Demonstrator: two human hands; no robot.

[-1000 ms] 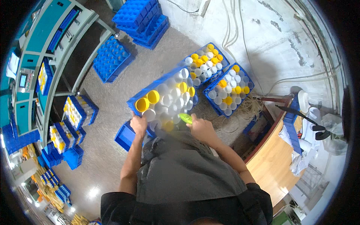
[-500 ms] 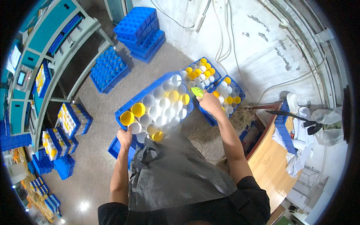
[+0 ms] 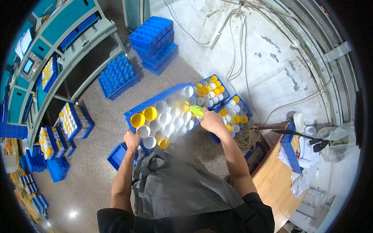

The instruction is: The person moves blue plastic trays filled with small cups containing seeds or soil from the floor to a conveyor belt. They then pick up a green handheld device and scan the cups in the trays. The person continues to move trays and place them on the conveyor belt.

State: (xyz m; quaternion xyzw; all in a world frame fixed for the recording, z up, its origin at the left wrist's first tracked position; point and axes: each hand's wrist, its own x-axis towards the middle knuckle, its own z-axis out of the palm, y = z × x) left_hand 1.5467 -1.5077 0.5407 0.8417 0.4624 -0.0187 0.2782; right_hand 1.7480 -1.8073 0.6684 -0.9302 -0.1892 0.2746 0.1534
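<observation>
A blue crate [image 3: 154, 100] full of round, open-ended tubes tilts in front of me, its open face toward me. Most are white tubes [image 3: 166, 117]; several are yellow tubes [image 3: 149, 113]. At the crate's lower left corner, my left hand [image 3: 132, 140] is closed on its edge. My right hand [image 3: 213, 122] is closed around a bright green hand tool [image 3: 196, 110], whose exact kind I cannot make out. The tool points left over the tubes at the crate's right side. A pale blur lies across the tubes there.
Two more crates of tubes, a back crate [image 3: 211, 91] and a right crate [image 3: 235, 115], stand by the wall. Blue crates [image 3: 152, 42] are stacked behind. A wooden table [image 3: 276, 174] is at right, a teal workbench [image 3: 74, 50] at left. An empty blue bin [image 3: 117, 156] sits near my left forearm.
My right hand and the green tool have moved left and down over the crate's right side. My left hand keeps its hold on the edge. The whole view has shifted slightly.
</observation>
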